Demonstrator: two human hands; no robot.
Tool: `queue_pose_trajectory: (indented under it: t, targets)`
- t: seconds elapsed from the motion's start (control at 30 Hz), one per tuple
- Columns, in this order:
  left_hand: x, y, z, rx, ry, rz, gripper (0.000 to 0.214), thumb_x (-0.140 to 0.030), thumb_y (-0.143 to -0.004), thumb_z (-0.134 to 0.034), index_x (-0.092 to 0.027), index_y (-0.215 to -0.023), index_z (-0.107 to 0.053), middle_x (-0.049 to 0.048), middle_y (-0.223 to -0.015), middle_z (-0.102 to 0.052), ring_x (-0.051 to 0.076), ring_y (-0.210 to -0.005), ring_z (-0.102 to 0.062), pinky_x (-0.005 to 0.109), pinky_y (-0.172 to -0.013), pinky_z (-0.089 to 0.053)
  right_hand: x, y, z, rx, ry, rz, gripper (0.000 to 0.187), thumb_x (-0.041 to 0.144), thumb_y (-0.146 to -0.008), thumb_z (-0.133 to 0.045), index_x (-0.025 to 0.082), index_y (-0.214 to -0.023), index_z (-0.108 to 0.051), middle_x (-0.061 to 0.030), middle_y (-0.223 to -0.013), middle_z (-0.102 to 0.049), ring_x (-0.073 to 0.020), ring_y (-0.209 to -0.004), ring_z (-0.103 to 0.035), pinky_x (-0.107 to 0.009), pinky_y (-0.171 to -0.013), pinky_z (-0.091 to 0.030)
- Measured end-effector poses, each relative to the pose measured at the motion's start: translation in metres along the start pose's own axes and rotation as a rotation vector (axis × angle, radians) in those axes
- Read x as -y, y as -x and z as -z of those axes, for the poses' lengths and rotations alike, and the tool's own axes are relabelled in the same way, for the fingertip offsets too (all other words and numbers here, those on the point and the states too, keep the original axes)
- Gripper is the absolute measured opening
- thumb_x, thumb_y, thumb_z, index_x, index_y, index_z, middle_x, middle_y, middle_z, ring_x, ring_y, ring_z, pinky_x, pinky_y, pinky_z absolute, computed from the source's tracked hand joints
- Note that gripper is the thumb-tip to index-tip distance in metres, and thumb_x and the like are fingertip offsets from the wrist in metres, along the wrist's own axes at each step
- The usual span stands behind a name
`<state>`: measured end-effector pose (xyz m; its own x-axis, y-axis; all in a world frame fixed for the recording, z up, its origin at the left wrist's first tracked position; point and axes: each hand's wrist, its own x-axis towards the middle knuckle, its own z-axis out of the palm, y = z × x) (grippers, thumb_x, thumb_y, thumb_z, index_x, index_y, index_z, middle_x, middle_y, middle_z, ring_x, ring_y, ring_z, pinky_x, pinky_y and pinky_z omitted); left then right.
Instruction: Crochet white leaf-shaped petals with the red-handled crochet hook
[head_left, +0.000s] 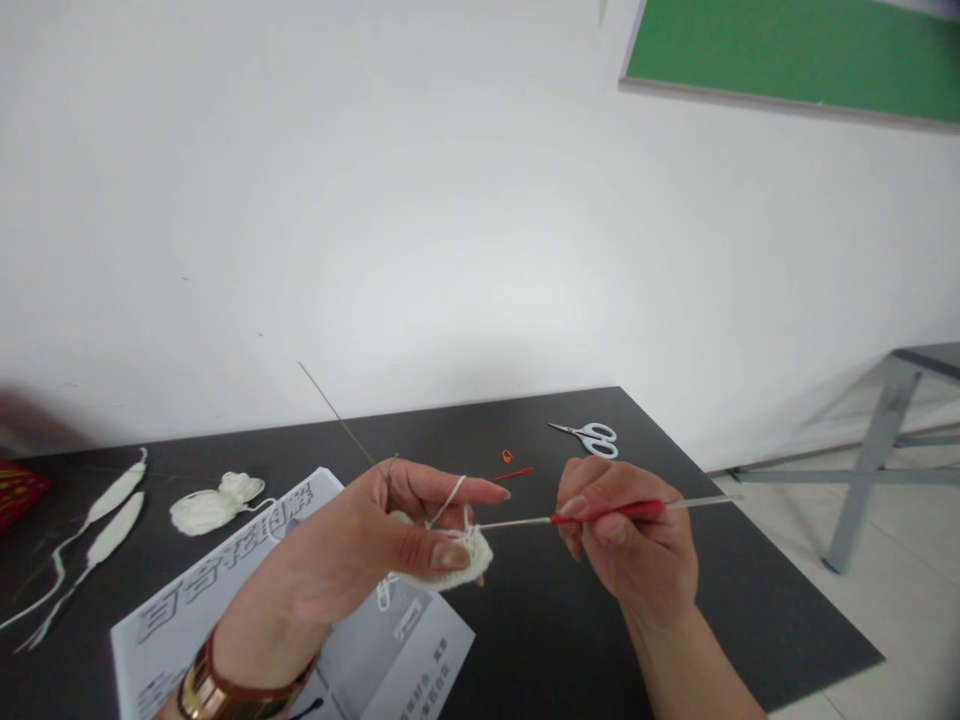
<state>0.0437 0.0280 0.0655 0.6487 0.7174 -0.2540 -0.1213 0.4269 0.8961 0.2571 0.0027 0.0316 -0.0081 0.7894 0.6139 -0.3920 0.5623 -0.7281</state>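
Left fingers (480, 489) pinch a white crocheted piece (478, 562), rounded and textured, index outstretched toward the right fingers (611, 491), which grasp a red-handled hook (649, 509) nearly level.

Just the one head cam, pointed forward and a bit down over the dark bench (540, 640), with the white wall (450, 200) filling most of the top half. Pretty close in: left hand (386, 525) and right hand (637, 550) sit below center.

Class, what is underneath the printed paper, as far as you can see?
The black table shows around the edges of the printed paper, which appears to rest on it. Anything directly beneath is covered and cannot be seen.
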Motion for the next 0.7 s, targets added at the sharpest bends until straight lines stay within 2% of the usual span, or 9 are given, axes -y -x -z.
queue_pose_trajectory:
  t: [0.23, 0.5, 0.7]
  targets:
    - [-0.002, 0.001, 0.004, 0.091, -0.089, 0.025, 0.038, -0.022, -0.059, -0.081, -0.019, -0.097, -0.075, 0.0015, -0.067, -0.062, 0.007, -0.052, -0.048, 0.019, -0.048, -0.033, 0.005, -0.001, 0.005, 0.046, 0.008, -0.06, 0.012, 0.029, -0.078, -0.069, 0.018, -0.079, -0.073, -0.0046, -0.062, -0.062, -0.0132, -0.052, -0.053, -0.023, -0.042, -0.038]
    - [0.001, 0.0, 0.005, 0.145, -0.179, 0.062, 0.04, -0.029, -0.056, -0.083, -0.019, -0.094, -0.076, 0.003, -0.066, -0.063, 0.01, -0.054, -0.048, 0.021, -0.048, -0.037, 0.007, -0.002, 0.011, 0.082, -0.017, -0.101, 0.013, 0.03, -0.077, -0.071, 0.017, -0.075, -0.073, -0.0048, -0.06, -0.063, -0.0127, -0.051, -0.053, -0.024, -0.043, -0.036]
    - [0.006, -0.001, 0.007, 0.211, -0.233, 0.012, 0.034, -0.03, -0.058, -0.081, -0.021, -0.091, -0.077, 0.0032, -0.07, -0.061, 0.011, -0.058, -0.049, 0.023, -0.051, -0.038, 0.006, -0.004, 0.011, 0.098, -0.079, -0.173, 0.015, 0.032, -0.077, -0.07, 0.018, -0.073, -0.073, -0.0024, -0.056, -0.059, -0.0105, -0.046, -0.05, -0.021, -0.038, -0.034]
